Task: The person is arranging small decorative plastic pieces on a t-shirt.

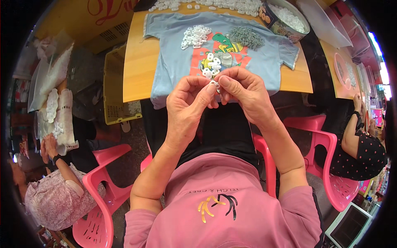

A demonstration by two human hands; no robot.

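A small white plastic piece with holes [214, 84] is pinched between the fingertips of both hands, just over the near edge of the table. My left hand [189, 102] closes on it with thumb and fingers. From the other side, my right hand [244, 91] grips it the same way; the fingertips partly hide it. Directly beyond the fingers lies a loose cluster of white oval pieces [212, 65] on a light blue T-shirt [170, 49]. Farther up the shirt are a heap of similar white pieces [196, 36] and a pile of small grey metal parts [247, 37].
The shirt covers a wooden table [138, 70]. A round tin [285, 20] of white pieces stands far right, with more white pieces [215, 4] along the far edge. Left is a yellow crate [114, 82]. Pink chairs [105, 177] and people [62, 194] flank me.
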